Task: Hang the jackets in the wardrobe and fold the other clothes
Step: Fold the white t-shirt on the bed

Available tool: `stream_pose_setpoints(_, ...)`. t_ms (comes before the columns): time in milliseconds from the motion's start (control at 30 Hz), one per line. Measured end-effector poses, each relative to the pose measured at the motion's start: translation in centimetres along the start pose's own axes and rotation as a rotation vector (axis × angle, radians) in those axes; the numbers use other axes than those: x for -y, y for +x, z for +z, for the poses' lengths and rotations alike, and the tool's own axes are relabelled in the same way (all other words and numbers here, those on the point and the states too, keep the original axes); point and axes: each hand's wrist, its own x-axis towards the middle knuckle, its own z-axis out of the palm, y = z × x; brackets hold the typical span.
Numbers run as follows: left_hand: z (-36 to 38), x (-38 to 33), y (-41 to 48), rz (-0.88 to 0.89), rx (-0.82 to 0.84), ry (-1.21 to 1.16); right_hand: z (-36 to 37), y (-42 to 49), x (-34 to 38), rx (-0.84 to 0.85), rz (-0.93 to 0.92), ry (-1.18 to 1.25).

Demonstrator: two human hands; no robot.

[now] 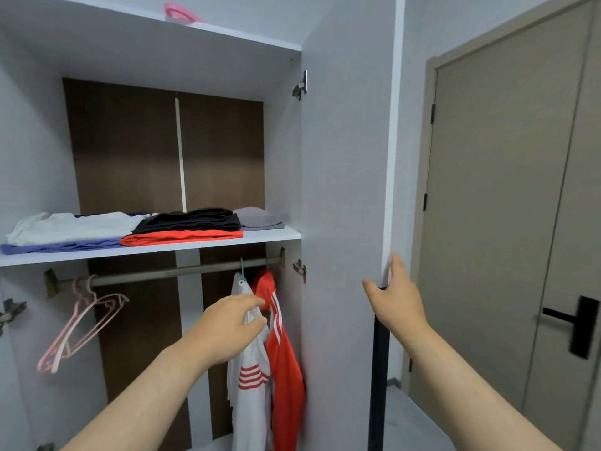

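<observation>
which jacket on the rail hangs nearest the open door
The red jacket with white stripes; the white jacket hangs left of it, farther from the door.

Left hand (pixel 227 327) covers the white jacket (pixel 248 395) shoulder; right hand (pixel 395 297) fingertips sit hidden behind the door (pixel 344 190) edge, grip unconfirmed.

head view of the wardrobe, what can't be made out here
All in the head view:
- Pink item on the top shelf: cut off by the frame's top edge and blurred.
- White jacket: collar hidden by the left hand; grip or mere touch unclear.
- Red jacket: hem cut off by the bottom edge.
- Right hand: fingers hidden behind the wardrobe door edge.
- Folded clothes: garment types unreadable.
</observation>
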Motion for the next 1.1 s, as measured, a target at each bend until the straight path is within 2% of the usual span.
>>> stream_pose_setpoints(67, -0.2, -0.1, -0.2, -0.006, -0.004, -0.009, 0.4, 0.2, -0.1, 0.088, 0.045, 0.068)
stream_pose_setpoints(267, -1.6, 1.0, -2.4, -0.071, -0.035, -0.034, 2.6, 0.2, 0.6, 0.0, 0.006, 0.072)
stream_pose_setpoints(400, -3.2, 3.1, -3.9, -0.171, -0.115, -0.061, 5.7, -0.5, 1.8, 0.024, -0.046, 0.033)
stream_pose_setpoints(533, -4.2, 5.0, -5.2, -0.251, -0.174, -0.04, 9.2, -1.6, 4.0, 0.048, -0.105, 0.13)
stream_pose_setpoints(600, -4.7, 5.7, -5.8, -0.284, -0.185, -0.025, 10.8, -2.4, 5.5, 0.119, -0.092, 0.181)
stream_pose_setpoints(733, -5.6, 7.6, -7.3, -0.39, -0.152, -0.078, 14.8, -3.2, 7.2, 0.301, 0.096, 0.342)
stream_pose_setpoints(800, -6.4, 9.1, -8.5, -0.456, -0.178, -0.081, 17.0, -3.6, 7.7, 0.351, 0.115, 0.35)
stream_pose_setpoints(867, -7.9, 10.7, -9.9, -0.515, -0.249, 0.005, 19.1, -3.7, 8.1, 0.38, 0.082, 0.34)
stream_pose_setpoints(933, -9.9, 12.4, -11.7, -0.581, -0.367, 0.188, 20.7, -3.7, 8.6, 0.379, 0.045, 0.325)
stream_pose_setpoints(1033, -13.9, 14.7, -15.7, -0.726, -0.633, 0.402, 23.0, -3.6, 9.5, 0.355, -0.002, 0.303)
stream_pose_setpoints(1100, -16.0, 15.9, -18.4, -0.791, -0.792, 0.425, 24.1, -3.7, 10.2, 0.345, -0.018, 0.311)
